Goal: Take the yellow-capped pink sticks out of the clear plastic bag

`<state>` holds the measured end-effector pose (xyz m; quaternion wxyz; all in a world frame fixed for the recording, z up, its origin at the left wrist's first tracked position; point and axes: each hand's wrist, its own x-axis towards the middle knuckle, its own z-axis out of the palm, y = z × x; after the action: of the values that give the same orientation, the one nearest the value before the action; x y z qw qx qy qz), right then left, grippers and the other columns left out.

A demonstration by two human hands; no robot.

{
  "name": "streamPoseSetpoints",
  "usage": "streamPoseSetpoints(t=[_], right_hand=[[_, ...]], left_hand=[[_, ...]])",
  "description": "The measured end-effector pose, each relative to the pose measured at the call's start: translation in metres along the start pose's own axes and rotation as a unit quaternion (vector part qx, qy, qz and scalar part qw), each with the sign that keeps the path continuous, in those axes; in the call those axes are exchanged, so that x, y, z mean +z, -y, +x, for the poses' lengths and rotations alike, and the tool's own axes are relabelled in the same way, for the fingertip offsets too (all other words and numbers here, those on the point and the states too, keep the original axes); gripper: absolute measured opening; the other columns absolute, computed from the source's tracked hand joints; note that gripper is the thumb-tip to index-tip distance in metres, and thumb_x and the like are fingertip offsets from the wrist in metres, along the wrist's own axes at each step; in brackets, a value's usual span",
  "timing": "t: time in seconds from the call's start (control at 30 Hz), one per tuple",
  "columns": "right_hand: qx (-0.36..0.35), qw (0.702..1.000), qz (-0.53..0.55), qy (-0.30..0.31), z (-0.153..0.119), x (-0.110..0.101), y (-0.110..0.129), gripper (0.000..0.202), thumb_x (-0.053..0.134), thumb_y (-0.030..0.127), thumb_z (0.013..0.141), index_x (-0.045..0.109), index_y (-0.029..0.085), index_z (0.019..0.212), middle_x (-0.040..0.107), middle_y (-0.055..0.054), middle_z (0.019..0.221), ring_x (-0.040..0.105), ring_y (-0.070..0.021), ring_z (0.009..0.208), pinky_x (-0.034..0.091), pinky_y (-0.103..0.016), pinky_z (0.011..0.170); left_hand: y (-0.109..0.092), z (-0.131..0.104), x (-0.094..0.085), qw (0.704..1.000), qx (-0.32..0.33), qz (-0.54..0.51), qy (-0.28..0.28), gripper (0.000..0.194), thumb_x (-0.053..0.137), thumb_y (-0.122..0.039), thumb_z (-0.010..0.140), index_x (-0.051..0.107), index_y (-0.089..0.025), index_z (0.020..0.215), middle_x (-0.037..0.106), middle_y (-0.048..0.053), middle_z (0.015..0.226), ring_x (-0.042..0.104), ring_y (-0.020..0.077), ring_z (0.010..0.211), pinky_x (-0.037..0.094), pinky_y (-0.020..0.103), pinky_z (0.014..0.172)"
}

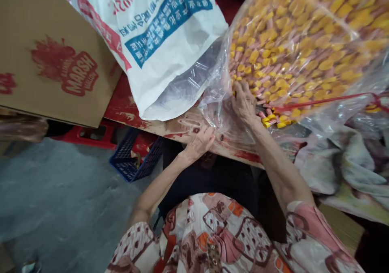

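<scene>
My left hand [199, 143] is at the front edge of the worn red table [182, 129], its fingers bent and drawn together. Whatever they may hold is too small or hidden to make out. Further right, my right hand [245, 104] reaches to the mouth of a large clear plastic bag [217, 102]. Its fingers curl against small yellow and pink pieces [273, 86] that fill the bag, and the fingertips are partly hidden. Just left of the bag lies a white printed sack [179, 82], its mouth open towards me, with clear plastic items [191, 78] inside.
A cardboard carton [54, 62] with red print stands at the left. Below the table edge are a blue plastic basket [127, 159] and a red plastic stool [88, 137]. Crumpled cloth [358, 159] lies at the right, and a red tie [328, 101] crosses the clear bag.
</scene>
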<state>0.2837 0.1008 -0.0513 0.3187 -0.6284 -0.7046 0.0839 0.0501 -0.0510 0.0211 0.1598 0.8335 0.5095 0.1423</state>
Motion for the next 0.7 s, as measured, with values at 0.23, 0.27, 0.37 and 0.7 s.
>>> streamPoseSetpoints(t=[0.23,0.27,0.37,0.7], right_hand=[[0.017,1.0,-0.017,-0.014,-0.006,0.003,0.0,0.029,0.051,0.027,0.106,0.071,0.019,0.125,0.071,-0.018,0.124,0.068,-0.034,0.108,0.057,-0.047,0.092],[0.018,0.999,-0.022,-0.023,-0.011,0.002,-0.003,0.028,0.05,0.027,0.106,0.071,0.019,0.123,0.072,-0.018,0.122,0.067,-0.0342,0.11,0.056,-0.048,0.094],[0.03,0.999,-0.033,-0.031,-0.025,-0.003,-0.004,0.027,0.045,0.023,0.108,0.071,0.02,0.117,0.073,-0.016,0.114,0.066,-0.0332,0.109,0.055,-0.05,0.098],[0.086,0.995,-0.031,-0.037,-0.036,-0.009,0.001,0.026,0.046,0.023,0.109,0.071,0.019,0.115,0.068,-0.022,0.125,0.064,-0.0409,0.12,0.054,-0.056,0.096]], left_hand=[[-0.003,-0.009,-0.004,1.0,-0.004,0.015,0.007,0.014,0.052,-0.013,0.105,0.061,-0.022,0.11,0.067,0.01,0.116,0.069,0.0231,0.098,0.056,0.033,0.081],[-0.005,-0.009,-0.005,0.999,-0.01,0.025,0.022,0.016,0.052,-0.012,0.104,0.062,-0.021,0.111,0.067,0.011,0.117,0.069,0.0232,0.095,0.055,0.032,0.077],[-0.008,-0.011,-0.006,0.998,-0.002,0.015,0.056,0.016,0.053,-0.011,0.103,0.063,-0.022,0.107,0.067,0.01,0.116,0.069,0.022,0.09,0.055,0.032,0.072],[0.012,-0.083,-0.019,0.996,-0.031,-0.087,0.003,0.019,0.073,-0.028,0.106,0.071,-0.025,0.125,0.074,0.006,0.124,0.075,0.0208,0.118,0.063,0.03,0.101]])
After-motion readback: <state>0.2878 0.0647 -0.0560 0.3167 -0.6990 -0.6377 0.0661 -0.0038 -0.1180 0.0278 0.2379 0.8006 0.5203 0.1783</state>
